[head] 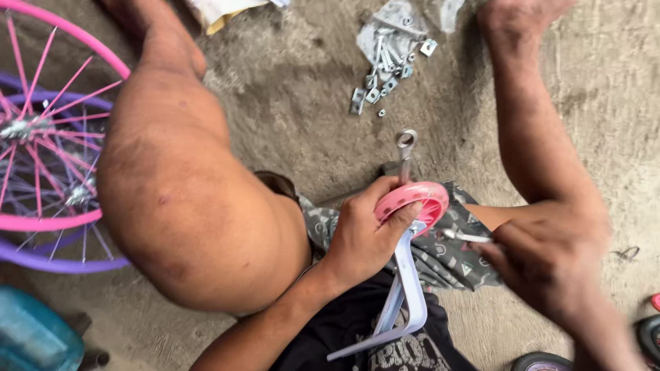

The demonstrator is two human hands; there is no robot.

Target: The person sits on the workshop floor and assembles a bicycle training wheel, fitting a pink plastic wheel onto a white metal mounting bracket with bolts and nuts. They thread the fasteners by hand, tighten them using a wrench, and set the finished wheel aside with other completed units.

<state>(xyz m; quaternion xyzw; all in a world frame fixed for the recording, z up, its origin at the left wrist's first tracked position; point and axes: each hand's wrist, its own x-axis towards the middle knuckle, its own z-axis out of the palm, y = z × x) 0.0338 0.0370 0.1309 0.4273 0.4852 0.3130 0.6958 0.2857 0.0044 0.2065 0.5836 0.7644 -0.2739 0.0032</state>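
Note:
My left hand (pixel 361 237) grips a small pink training wheel (pixel 416 199) fixed to a white bent metal bracket (pixel 405 295) that runs down over my lap. My right hand (pixel 550 264) is blurred and pinches a thin metal bolt or tool (pixel 464 236) whose tip points at the wheel's hub. A steel wrench (pixel 405 154) lies on the ground just beyond the wheel. I sit on the concrete floor with my bare knees up on both sides.
A heap of metal nuts, bolts and small plates (pixel 388 58) lies on the concrete floor at the top. Pink and purple spoked bicycle wheels (pixel 41 137) stand at the left. A blue container (pixel 31 336) is at bottom left, small dark wheels (pixel 543 362) at bottom right.

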